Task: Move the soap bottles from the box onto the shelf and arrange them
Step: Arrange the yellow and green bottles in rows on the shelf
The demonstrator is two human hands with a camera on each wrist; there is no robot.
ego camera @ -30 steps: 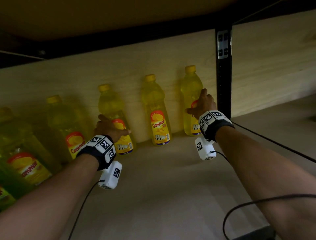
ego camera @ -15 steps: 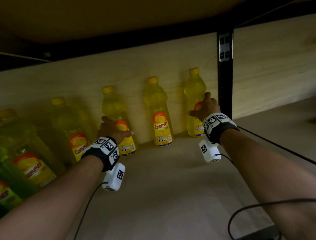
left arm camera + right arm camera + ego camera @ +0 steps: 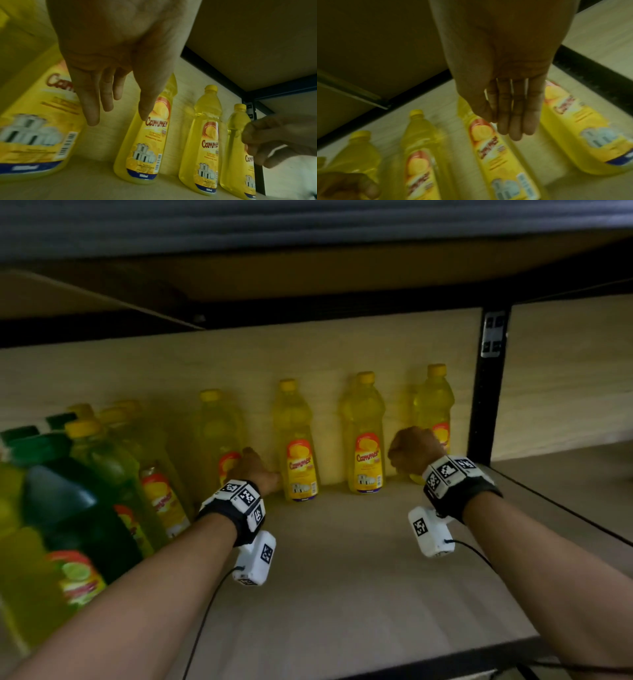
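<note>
four yellow soap bottles (image 3: 296, 440) stand upright in a spaced row along the back edge of the shelf (image 3: 342, 559), with more yellow bottles and green bottles (image 3: 68, 494) crowded at its left end. my left hand (image 3: 255, 470) is low between the first and second bottle of the row, fingers straight and loose, gripping nothing. my right hand (image 3: 412, 450) hangs in front of the rightmost bottle (image 3: 433, 402) by the black upright post (image 3: 486, 392), fingers together and extended, empty.
</note>
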